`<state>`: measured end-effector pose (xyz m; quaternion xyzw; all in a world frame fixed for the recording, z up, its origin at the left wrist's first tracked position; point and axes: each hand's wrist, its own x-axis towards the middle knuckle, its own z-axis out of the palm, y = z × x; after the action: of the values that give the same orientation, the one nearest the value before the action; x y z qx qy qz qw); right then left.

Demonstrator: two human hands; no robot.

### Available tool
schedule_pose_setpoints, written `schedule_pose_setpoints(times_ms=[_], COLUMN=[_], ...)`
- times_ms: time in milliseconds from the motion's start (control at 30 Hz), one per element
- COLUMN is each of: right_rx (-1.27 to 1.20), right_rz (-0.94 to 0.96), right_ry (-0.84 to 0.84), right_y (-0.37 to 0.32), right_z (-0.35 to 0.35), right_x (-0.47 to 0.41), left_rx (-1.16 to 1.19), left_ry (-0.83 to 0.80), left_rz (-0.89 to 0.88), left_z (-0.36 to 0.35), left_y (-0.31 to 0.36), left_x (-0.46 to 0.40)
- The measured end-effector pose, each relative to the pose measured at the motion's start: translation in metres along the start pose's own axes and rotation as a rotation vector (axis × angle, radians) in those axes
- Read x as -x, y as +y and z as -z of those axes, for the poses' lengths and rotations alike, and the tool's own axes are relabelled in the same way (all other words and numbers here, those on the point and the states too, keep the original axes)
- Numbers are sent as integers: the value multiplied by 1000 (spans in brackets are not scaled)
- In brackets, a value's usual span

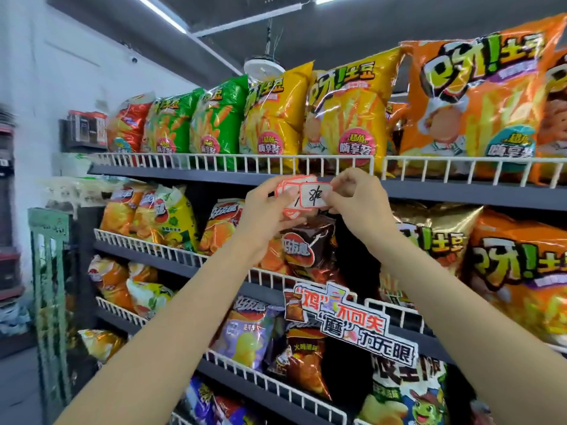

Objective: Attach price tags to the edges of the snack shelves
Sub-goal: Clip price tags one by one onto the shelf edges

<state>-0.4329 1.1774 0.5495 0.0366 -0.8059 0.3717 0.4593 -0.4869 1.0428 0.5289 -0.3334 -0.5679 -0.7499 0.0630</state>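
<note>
- A white price tag [315, 196] with a red border is pinched between both hands, just below the top shelf edge [214, 176]
- The left hand [270, 210] also grips a small stack of tags [293, 187]; the right hand [352, 191] pinches the front tag's right end
- Behind the tag hang a dark chip bag [310, 246] and a white wire rail [233, 161]
- Two yellow bags [343, 118] stand above that edge

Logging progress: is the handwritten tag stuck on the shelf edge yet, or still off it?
Off: the tag is pinched between both hands, in front of the shelf edge.
</note>
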Motion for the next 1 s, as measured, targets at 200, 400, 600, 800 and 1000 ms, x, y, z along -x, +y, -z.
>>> schedule_pose_setpoints(times_ms=[200, 400, 600, 800, 1000], right_rx=[-11, 53, 106, 110, 128], right_rz=[1, -46, -65, 3, 53], right_ry=[96, 151, 86, 65, 90], right_y=[-20, -26, -27, -34, -46], right_z=[-98, -186, -237, -269, -315], right_x=[-29, -59, -84, -104, -125], left_rx=[-157, -292, -477, -446, -152], left_ry=[-47, -29, -68, -42, -2], left_rz=[-52, -2, 16, 14, 72], left_z=[97, 178, 225, 258, 304], left_y=[-12, -37, -52, -59, -56], left_x=[-63, -124, -163, -183, -204])
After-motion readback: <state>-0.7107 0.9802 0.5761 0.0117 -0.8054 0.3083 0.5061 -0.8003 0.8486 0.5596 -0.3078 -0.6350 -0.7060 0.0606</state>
